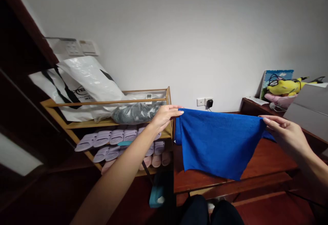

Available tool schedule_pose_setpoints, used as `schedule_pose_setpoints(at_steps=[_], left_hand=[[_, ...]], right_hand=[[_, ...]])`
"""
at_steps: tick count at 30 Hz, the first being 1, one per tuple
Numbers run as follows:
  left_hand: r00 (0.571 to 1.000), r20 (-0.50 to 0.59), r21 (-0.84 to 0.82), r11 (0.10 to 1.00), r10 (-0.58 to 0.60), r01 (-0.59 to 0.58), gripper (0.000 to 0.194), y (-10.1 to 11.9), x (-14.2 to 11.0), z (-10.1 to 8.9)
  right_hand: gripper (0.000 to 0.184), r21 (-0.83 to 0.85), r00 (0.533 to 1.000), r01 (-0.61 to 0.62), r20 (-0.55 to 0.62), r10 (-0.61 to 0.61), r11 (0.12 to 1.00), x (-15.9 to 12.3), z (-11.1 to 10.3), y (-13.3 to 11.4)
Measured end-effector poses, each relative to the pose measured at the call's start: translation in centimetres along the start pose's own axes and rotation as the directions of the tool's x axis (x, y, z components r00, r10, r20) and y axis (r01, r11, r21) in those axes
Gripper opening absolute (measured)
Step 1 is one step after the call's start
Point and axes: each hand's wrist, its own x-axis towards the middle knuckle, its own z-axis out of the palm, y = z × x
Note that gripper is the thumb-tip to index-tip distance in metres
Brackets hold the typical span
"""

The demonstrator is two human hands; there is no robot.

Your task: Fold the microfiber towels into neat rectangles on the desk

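Observation:
A bright blue cloth (pixel 220 143) hangs spread out between my two hands, its top edge pulled nearly straight. My left hand (pixel 165 117) pinches the upper left corner between thumb and fingers. At the upper right corner, my right hand (pixel 285 129) grips the cloth the same way. The lower edge falls loose in front of the reddish-brown wooden table (pixel 271 160). More blue material (pixel 177 132) shows behind the left edge of the cloth, and a bit more lies below my right hand; what it is, I cannot tell.
On the left stands a wooden rack (pixel 77 103) with several slippers (pixel 102 138), a white bag (pixel 89 78) and a plastic-wrapped bundle (pixel 138 112). A teal box (pixel 155 197) sits on the floor. At right are a yellow plush toy (pixel 287 86) and a grey-white box (pixel 307 105). A black plug (pixel 209 103) is in the wall.

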Motion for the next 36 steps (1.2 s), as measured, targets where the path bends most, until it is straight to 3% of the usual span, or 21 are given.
schedule_pose_setpoints(at_steps=[3,10,13,16,18,22,25,29,32,34,36], left_hand=[[0.999,-0.012,0.134,0.991,0.032,-0.031,0.043,0.3,-0.7,-1.1],[0.996,-0.036,0.420,0.906,0.079,-0.057,0.035,1.7,-2.0,-2.5],[0.980,0.007,0.554,0.816,0.197,-0.168,0.028,1.9,-2.4,-3.0],[0.935,0.059,0.644,0.702,0.350,-0.304,0.026,1.8,-2.7,-3.5],[0.924,0.078,0.617,0.710,0.374,-0.339,0.028,1.7,-3.0,-3.7],[0.967,0.051,0.526,0.816,0.250,-0.239,0.034,2.0,-4.3,-4.0],[0.978,0.003,0.530,0.829,0.207,-0.177,0.036,2.6,-5.6,-4.1],[0.983,-0.027,0.556,0.820,0.181,-0.135,0.032,3.4,-7.2,-4.2],[0.993,0.012,0.560,0.822,0.120,-0.106,0.030,3.1,-7.4,-4.2],[0.996,0.071,0.538,0.838,0.056,-0.085,0.029,1.7,-6.8,-4.3],[0.993,0.116,0.492,0.869,-0.007,-0.052,0.029,-1.0,-5.6,-4.8]], right_hand=[[0.053,0.051,0.996,-0.055,0.069,0.052,0.997,-0.4,0.6,-0.9],[0.052,0.022,0.996,-0.028,0.088,0.026,0.999,-0.6,1.5,-2.1],[0.051,-0.040,0.995,0.035,0.096,-0.031,0.999,-0.5,1.9,-1.4],[0.045,-0.191,0.987,0.141,0.099,-0.124,0.971,-0.4,2.2,-0.6],[0.043,-0.268,0.975,0.220,0.101,-0.200,0.938,-0.4,2.2,-0.3],[0.041,-0.382,0.905,0.423,0.142,-0.400,0.822,-0.3,1.8,-0.7],[0.042,-0.431,0.864,0.498,0.170,-0.475,0.752,-0.4,1.3,-1.6],[0.047,-0.411,0.910,0.415,0.182,-0.373,0.812,-0.4,0.7,-2.6],[0.048,-0.355,0.927,0.364,0.230,-0.297,0.861,0.4,0.9,-2.2],[0.047,-0.317,0.923,0.333,0.299,-0.240,0.888,1.5,1.8,-0.8],[0.047,-0.292,0.914,0.289,0.368,-0.172,0.912,2.8,3.2,1.5]])
